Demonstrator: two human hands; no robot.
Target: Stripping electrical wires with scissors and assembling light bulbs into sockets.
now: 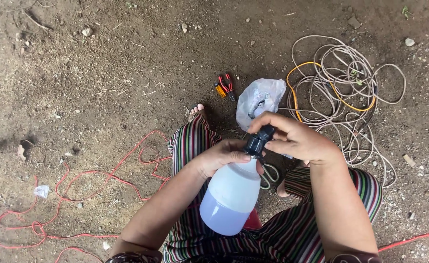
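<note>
Down at the centre of the frame, I had the white spray bottle (231, 192) held over my lap, above the striped trousers (292, 234). My left hand (221, 157) wrapped the bottle's shoulder just under the neck, its grip pressed around the plastic, which I judged was to keep the body from turning. My right hand (297, 139) came in from the right side of the frame, fingers closed in a pinch on the black pump head (259, 141), thumb and forefinger on either side of it, as one holds a cap to twist it.

The bottle's long axis ran on a diagonal: the base pointed to the lower left, toward me, and the pump head pointed to the upper right, away from me. Bluish liquid filled the lower part of the bottle; the tilt looked modest enough to keep it away from the neck.

On the dirt ground (102, 73) beyond my knees lay a crumpled plastic bag (259, 97) just above the hands, red-handled pliers (227, 85) and a small yellow tool (219, 90) beside it, a tangle of pale and orange cable (346, 83) at upper right, and a loose red cord (78, 195) trailing through the lower left. A green-handled tool (270, 174) showed just under the bottle neck, mostly hidden.
</note>
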